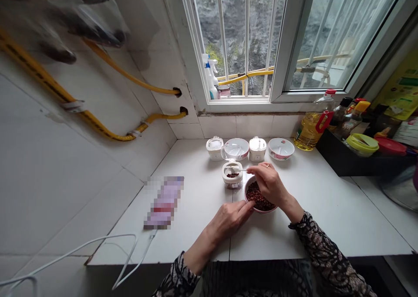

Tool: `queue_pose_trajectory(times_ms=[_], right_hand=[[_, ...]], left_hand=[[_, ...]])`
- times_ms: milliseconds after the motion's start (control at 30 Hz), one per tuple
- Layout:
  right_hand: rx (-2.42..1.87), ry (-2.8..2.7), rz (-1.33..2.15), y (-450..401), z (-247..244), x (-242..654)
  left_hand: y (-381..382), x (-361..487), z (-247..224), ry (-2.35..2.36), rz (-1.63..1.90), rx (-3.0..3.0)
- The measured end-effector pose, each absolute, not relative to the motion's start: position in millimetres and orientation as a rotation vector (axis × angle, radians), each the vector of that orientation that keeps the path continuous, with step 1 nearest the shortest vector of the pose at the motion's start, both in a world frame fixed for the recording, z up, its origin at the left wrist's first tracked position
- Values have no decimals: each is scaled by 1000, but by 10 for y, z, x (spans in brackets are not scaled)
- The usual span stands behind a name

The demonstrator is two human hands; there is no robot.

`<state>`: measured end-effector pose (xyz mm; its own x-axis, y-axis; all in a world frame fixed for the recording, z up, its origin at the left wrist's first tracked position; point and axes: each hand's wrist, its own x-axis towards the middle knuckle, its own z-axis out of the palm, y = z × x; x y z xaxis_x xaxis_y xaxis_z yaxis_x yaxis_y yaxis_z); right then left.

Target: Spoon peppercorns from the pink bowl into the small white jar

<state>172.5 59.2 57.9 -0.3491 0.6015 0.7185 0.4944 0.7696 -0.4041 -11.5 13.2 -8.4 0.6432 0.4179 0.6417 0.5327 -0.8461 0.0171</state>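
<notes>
The right hand [273, 183] arches over the bowl [261, 211] from its right, fingers pinched on a slim white utensil [243, 170] pointing left over the jar [232, 185] beyond the bowl's left rim; the left hand [229, 215] reaches in low, fingers together at the bowl's near-left edge, grip hard to tell; bowl's on the bench [202, 192], dark red bits [255, 197] inside.

I can't read a word from here — the dark print on the yellow pipe [35, 72] and the yellow packet's [400, 88] lettering blur.
</notes>
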Motion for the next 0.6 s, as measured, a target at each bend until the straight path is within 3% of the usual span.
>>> queue_pose_trajectory(times_ms=[133, 267, 400, 600], right_hand=[[-958, -1837, 120, 603, 586, 1930], [-1065, -2016, 100, 632, 473, 2004], [-1150, -2148, 268, 636, 391, 1947], [-1245, -1884, 598, 654, 416, 1982]], left_hand=[[128, -114, -66, -783, -996, -2722], [129, -118, -62, -789, -999, -2720], [132, -124, -68, -778, -993, -2717], [131, -117, -52, -775, -996, -2712]])
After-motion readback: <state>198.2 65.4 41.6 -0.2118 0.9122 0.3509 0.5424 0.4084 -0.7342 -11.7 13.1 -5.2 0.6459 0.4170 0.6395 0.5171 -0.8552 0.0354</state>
